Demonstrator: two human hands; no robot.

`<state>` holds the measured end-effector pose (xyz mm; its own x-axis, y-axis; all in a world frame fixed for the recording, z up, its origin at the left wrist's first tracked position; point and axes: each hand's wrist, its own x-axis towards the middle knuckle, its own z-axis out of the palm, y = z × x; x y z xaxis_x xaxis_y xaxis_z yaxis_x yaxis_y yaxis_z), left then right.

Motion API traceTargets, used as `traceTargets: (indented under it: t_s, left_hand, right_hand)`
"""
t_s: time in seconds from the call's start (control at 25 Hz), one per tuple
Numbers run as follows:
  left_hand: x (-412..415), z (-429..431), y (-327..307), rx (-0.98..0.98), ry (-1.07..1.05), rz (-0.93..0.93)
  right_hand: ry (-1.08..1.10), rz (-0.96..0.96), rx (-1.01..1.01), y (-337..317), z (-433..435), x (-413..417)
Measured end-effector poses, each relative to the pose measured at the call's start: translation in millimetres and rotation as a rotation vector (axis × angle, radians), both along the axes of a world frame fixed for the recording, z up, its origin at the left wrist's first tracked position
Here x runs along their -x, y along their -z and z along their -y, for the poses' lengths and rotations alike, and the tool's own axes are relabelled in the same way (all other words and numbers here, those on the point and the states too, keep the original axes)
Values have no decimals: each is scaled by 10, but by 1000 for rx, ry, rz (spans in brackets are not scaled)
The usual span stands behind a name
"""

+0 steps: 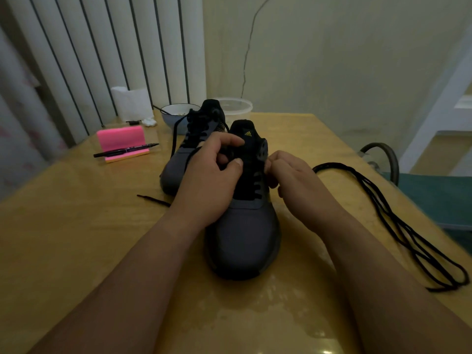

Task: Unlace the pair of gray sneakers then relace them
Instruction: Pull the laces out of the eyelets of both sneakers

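Near sneaker point(242, 233) sits mid-tabletop point(76, 238), toe toward the person, with the other sneaker point(178, 159) just behind-left. The work looks to be at the near one's upper eyelets, unlacing or relacing I can't tell. Left hand point(212, 180) is curled, thumb and forefinger pinching the lace point(256, 187) by the tongue; right hand point(293, 185) is curled, pinching the near sneaker's right eyelet edge. Next move needs the lace passed cleanly through one eyelet; a loose lace bundle point(383, 208) lies well right.

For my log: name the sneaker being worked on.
The nearer sneaker; left hand and right hand pinch at its laces. The other sneaker stands behind, leftward.
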<state>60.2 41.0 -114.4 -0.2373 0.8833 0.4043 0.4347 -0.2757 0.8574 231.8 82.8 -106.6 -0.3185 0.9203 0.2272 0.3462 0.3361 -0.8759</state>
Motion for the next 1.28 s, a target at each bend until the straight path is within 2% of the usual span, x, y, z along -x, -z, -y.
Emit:
traceTargets:
  t_s: [0.28,0.4,0.52,0.72,0.84,0.96,1.08,1.16,1.28]
  left_hand:
    - [9,12,-6,4,17,-29]
    - [9,10,-1,0,15,-10]
    - [12,9,0,-3,11,4]
    - [-9,49,-2,-4,16,10]
    - [-11,64,-2,-10,3,17]
    - [-32,70,4,-29,3,28]
    - [-62,79,20,-76,-53,3]
    - [-84,90,30,-105,-95,-8]
    - [-109,107,51,-115,-144,-11]
  right_hand:
    - [50,-18,-221,39,27,77]
    - [-36,-261,-22,-6,0,20]
    - [-100,-426,181,-1,-21,15]
    - [-87,-545,231,1,-18,51]
    - [-160,-661,347,-21,-28,11]
    - [-186,-545,316,-36,-11,-5]
    - [-39,-233,77,0,12,57]
    - [27,-96,-37,-9,28,77]
    - [27,15,-47,-76,69,19]
